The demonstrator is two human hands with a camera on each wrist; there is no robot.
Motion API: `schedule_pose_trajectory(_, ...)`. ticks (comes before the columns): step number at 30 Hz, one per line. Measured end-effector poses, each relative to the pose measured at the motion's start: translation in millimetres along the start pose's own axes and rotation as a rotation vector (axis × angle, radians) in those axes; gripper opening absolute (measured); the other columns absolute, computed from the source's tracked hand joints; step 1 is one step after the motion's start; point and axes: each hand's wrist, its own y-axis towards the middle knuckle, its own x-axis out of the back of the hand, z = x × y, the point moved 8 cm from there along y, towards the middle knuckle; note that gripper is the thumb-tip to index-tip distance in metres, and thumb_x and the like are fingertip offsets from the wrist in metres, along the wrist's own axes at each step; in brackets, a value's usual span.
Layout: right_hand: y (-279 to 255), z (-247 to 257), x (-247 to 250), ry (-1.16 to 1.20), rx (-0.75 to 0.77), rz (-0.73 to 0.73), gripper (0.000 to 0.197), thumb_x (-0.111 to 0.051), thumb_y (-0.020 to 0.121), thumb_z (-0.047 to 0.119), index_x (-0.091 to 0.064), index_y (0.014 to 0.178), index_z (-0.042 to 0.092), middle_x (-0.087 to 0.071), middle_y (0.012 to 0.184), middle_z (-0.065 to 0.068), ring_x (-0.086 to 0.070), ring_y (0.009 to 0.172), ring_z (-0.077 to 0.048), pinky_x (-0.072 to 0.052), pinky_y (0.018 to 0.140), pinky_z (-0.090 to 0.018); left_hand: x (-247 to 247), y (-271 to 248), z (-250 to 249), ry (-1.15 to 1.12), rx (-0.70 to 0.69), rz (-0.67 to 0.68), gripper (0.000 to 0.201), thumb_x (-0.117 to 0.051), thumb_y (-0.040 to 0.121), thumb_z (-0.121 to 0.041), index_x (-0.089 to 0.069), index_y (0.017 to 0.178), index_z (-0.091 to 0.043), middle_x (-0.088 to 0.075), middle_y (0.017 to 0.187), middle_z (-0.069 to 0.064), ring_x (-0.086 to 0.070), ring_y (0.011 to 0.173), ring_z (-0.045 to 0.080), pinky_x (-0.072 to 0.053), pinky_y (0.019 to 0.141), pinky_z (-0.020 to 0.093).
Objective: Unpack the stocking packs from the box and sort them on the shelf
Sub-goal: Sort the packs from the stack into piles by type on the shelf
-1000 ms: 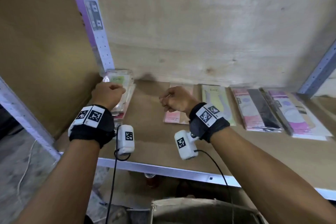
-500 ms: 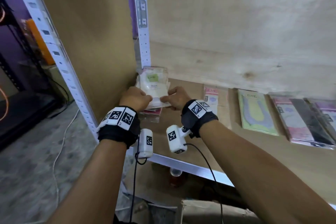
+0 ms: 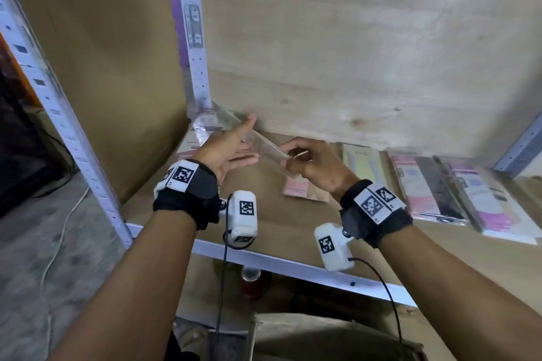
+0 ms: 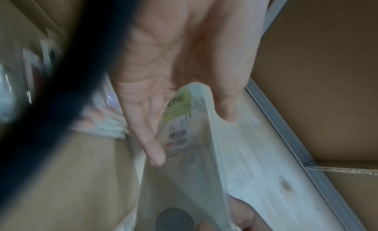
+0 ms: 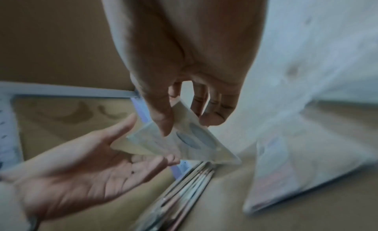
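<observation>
The clear stocking pack [image 3: 265, 147], pale with a green "ENE" label, hangs tilted above the shelf [image 3: 264, 214]. Your right hand [image 3: 315, 163] pinches its near end; your left hand [image 3: 227, 146] lies spread beside it, palm open.

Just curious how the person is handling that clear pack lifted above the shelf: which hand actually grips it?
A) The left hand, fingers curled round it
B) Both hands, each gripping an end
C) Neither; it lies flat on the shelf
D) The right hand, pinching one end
D: the right hand pinches the pack between thumb and fingers, while the left hand lies open with straight fingers at its other end.
</observation>
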Motion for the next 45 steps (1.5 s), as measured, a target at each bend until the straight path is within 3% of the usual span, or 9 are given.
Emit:
schedule_pose_trajectory(6,-47,-22,44,-0.175,-0.035,0.104,0.037,-0.083,0.073,0.037,-0.07,0.107,0.036,-0.062,0.113,0.004,-0.059,0.098,-0.011,-0.048,0.083,-0.022,-58,-8,18,-0.135,-0.033,0.095,0.018,-0.062,0.096,-0.01,-0.06,0.114,-0.008,-0.07,0.118,0.015,-0.071,0.096,0.02,-0.062,0.065,0.025)
schedule_pose_trajectory(10,-72,-51,102,-0.044,-0.093,-0.172,0.037,-0.08,0.078,0.042,-0.068,0.11,0.028,-0.067,0.105,0.005,-0.061,0.095,-0.005,-0.049,0.086,-0.022,-103,-13,35,-0.09,0.001,0.264,0.034,-0.065,0.093,-0.007,-0.06,0.126,-0.005,-0.07,0.122,0.015,-0.069,0.107,0.027,-0.062,0.073,0.031)
schedule_pose_trajectory(14,-90,-91,113,0.059,-0.292,-0.031,0.043,-0.074,0.085,0.041,-0.061,0.12,0.021,-0.067,0.115,-0.02,-0.064,0.106,-0.031,-0.048,0.099,-0.042,-137,-20,50,-0.08,0.03,0.455,0.025,-0.066,0.093,-0.01,-0.065,0.118,-0.011,-0.073,0.117,0.011,-0.072,0.104,0.026,-0.062,0.076,0.035)
schedule_pose_trajectory(17,-107,-112,121,0.133,-0.34,0.051,0.025,-0.072,0.088,0.027,-0.065,0.109,0.016,-0.074,0.102,-0.012,-0.067,0.097,-0.025,-0.048,0.084,-0.016,-156,-17,61,-0.006,0.011,0.501,0.027,-0.069,0.091,-0.014,-0.067,0.118,-0.01,-0.074,0.116,0.01,-0.073,0.102,0.025,-0.06,0.074,0.032)
schedule_pose_trajectory(20,-114,-123,137,0.144,-0.376,0.031,0.032,-0.072,0.087,0.024,-0.06,0.116,0.021,-0.071,0.113,-0.01,-0.065,0.102,-0.013,-0.048,0.088,-0.016,-153,-2,59,-0.06,-0.065,0.341,0.032,-0.077,0.084,-0.02,-0.07,0.113,-0.009,-0.076,0.11,0.011,-0.074,0.099,0.025,-0.059,0.072,0.028)
schedule_pose_trajectory(26,-125,-131,148,0.084,-0.403,0.094,0.047,-0.071,0.089,0.024,-0.058,0.133,0.014,-0.05,0.135,-0.032,-0.052,0.127,-0.037,-0.032,0.115,-0.051,-148,16,49,0.406,-0.242,0.069,0.042,-0.064,0.088,-0.057,-0.075,0.087,-0.016,-0.078,0.085,0.003,-0.074,0.077,0.018,-0.057,0.069,0.029)
schedule_pose_trajectory(30,-132,-134,155,0.076,-0.409,0.077,0.039,-0.073,0.087,0.022,-0.064,0.121,0.007,-0.068,0.121,-0.017,-0.062,0.117,-0.026,-0.043,0.104,-0.03,-168,13,43,0.701,-0.373,0.085,0.066,-0.041,0.1,-0.056,-0.061,0.08,0.003,-0.069,0.072,0.016,-0.063,0.064,0.027,-0.044,0.06,0.031)
schedule_pose_trajectory(36,-134,-128,158,0.185,-0.37,0.056,0.029,-0.069,0.09,0.013,-0.061,0.11,-0.007,-0.068,0.101,-0.014,-0.063,0.093,-0.013,-0.045,0.09,-0.017,-172,14,62,0.332,-0.098,0.195,0.048,-0.052,0.095,-0.057,-0.073,0.104,-0.015,-0.078,0.089,0.009,-0.076,0.082,0.029,-0.061,0.073,0.048)
schedule_pose_trajectory(45,-127,-130,160,0.304,-0.372,-0.086,0.026,-0.071,0.088,0.014,-0.063,0.106,-0.003,-0.064,0.105,-0.013,-0.059,0.1,-0.021,-0.039,0.098,-0.029,-158,8,62,0.033,-0.028,0.208,0.063,-0.057,0.078,-0.078,-0.072,0.101,-0.022,-0.077,0.088,0.007,-0.069,0.069,0.019,-0.055,0.059,0.027)
